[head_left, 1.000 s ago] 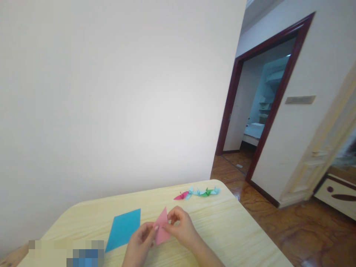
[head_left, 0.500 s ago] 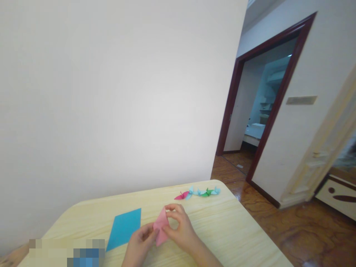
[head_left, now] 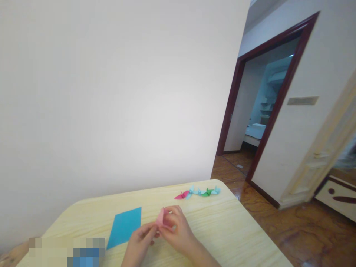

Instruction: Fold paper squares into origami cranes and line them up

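Note:
A small piece of folded pink paper (head_left: 160,219) is held up between my two hands, a little above the table. My left hand (head_left: 142,237) pinches its lower left edge between thumb and fingers. My right hand (head_left: 177,227) grips the right side, fingers curled behind the paper and thumb at its lower part. Much of the paper is hidden by the right fingers. Left of my hands a flat blue sheet of paper (head_left: 125,226) lies on the table.
Folded paper cranes in pink (head_left: 181,195), green (head_left: 207,192) and light blue (head_left: 216,190) stand in a row at the back right of the pale wooden table (head_left: 236,230). A white wall (head_left: 125,111) rises behind it. A blurred patch (head_left: 86,256) covers the lower left.
The pink paper has gone from a long flat diamond shape to a shorter, bent one. My right fingers have curled further around it, and my left hand has shifted slightly right.

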Demonstrator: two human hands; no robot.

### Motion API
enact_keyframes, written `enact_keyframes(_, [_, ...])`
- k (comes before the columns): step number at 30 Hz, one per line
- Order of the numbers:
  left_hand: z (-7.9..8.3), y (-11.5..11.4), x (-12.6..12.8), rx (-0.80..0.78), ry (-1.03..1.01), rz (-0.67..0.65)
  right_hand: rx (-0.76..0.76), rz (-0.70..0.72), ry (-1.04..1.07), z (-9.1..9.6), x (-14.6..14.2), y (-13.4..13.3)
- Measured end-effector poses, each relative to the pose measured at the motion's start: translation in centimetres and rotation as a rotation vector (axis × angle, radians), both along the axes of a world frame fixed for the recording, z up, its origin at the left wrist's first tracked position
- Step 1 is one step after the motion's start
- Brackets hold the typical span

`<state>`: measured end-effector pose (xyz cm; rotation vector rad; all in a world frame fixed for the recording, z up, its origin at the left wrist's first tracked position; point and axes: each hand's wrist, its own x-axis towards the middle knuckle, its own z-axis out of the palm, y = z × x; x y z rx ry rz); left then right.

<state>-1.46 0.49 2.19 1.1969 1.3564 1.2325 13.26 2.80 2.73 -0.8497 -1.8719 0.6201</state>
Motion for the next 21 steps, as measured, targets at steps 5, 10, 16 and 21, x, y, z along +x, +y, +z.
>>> enact_keyframes(5, [-0.9, 0.3, -0.1, 0.016, -0.014, -0.015, -0.061, -0.005, 0.03, 0.0, 0.3, 0.2])
enact_keyframes(10, [-1.7, 0.2, 0.1, 0.1, 0.015, -0.011, -0.089, -0.024, 0.033, -0.3, 0.4, 0.2])
enact_keyframes(16, [-1.1, -0.2, 0.5, 0.151, 0.036, -0.027, -0.089, -0.048, 0.062, -0.5, 0.1, 0.3])
enact_keyframes(21, [-0.3, -0.4, 0.7, 0.123, 0.031, -0.005, 0.012, -0.053, 0.036, -0.5, 0.4, 0.4])
